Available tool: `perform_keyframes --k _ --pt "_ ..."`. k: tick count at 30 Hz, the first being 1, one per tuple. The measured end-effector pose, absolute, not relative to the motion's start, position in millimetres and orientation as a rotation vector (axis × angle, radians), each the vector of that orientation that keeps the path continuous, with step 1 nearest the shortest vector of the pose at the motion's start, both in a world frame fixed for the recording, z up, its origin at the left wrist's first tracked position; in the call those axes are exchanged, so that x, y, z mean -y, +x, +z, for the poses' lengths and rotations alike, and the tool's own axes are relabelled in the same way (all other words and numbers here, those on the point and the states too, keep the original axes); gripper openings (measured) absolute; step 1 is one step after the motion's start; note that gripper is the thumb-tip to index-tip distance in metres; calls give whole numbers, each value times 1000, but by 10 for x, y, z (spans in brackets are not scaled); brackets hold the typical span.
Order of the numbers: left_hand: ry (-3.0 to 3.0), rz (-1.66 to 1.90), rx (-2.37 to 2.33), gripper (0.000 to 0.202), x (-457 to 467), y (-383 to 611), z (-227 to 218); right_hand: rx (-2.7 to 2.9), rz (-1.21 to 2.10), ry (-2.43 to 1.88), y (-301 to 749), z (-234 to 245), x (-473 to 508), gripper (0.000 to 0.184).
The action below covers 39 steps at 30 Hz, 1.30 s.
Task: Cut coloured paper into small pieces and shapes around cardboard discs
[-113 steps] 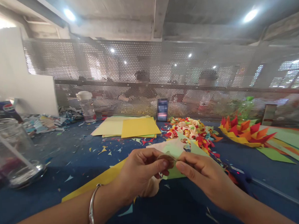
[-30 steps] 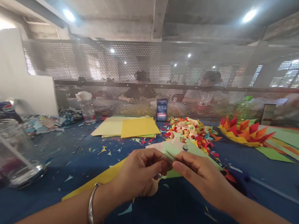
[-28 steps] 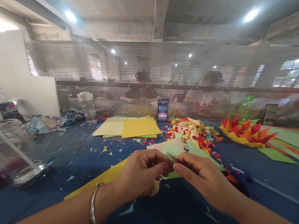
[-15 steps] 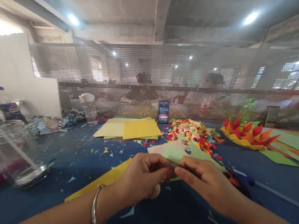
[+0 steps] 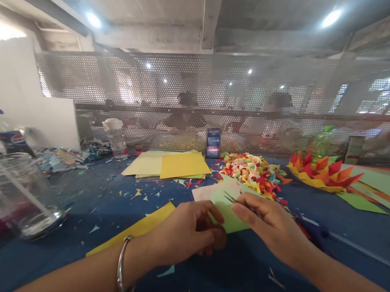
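Observation:
My right hand (image 5: 267, 223) is closed on a thin metal tool with two pointed tips (image 5: 229, 197), which stick out past the thumb and forefinger, slightly apart. Whether these are tweezers or small scissors I cannot make out. Beside it, my left hand (image 5: 193, 229) has its fingers curled in, the forefinger arched above the thumb. A small reddish spot shows under these fingers, but what they hold is hidden. Behind both hands lies a pale green paper sheet (image 5: 229, 209), partly over a pinkish one (image 5: 202, 192). Yellow paper (image 5: 130, 230) sits under my left forearm.
Stacked paper (image 5: 184, 165), a phone (image 5: 213, 143) and a heap of small folded paper pieces (image 5: 248, 169) are farther back. A red-and-yellow paper flower (image 5: 323, 172) stands right. At left are a glass jar (image 5: 17, 194) and a bottle (image 5: 13, 136). Scraps litter the blue table.
My hands have drawn apart. The tool's tips, which were between the fingers of both hands, now point free from my right hand, up and to the left.

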<state>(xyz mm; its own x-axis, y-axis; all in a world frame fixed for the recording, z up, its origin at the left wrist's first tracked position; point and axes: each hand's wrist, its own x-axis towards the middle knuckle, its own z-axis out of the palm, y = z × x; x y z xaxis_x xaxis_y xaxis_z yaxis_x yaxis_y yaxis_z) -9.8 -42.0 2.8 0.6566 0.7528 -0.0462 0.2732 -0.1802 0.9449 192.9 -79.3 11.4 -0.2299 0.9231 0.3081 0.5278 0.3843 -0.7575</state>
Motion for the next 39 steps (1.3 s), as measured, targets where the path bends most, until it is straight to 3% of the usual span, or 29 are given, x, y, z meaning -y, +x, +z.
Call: perform_keyframes --k 6,10,14,17,20,23,28,39 --pt "2265 499 -991 15 466 -157 135 1790 718 -1200 1946 102 765 36" --pt "2282 530 -1089 26 402 -179 159 1686 730 -1144 1968 109 764 35" --pt "2171 994 -1091 50 234 -177 83 1601 741 -1101 1976 110 765 33" --pt "1994 903 -967 68 142 -127 -23 1590 782 -1079 1954 113 782 33" --pt "2006 779 -930 27 123 -78 -75 1579 773 -1078 1942 110 799 33" --pt "2020 1106 -922 11 94 -108 -7 1551 682 -1078 1969 94 796 32" --pt "1502 1467 -996 13 -203 -331 111 1541 598 -1089 2031 81 761 32" --pt "1004 1726 -1179 26 -635 -561 -33 1940 563 -1352 2008 74 690 38"
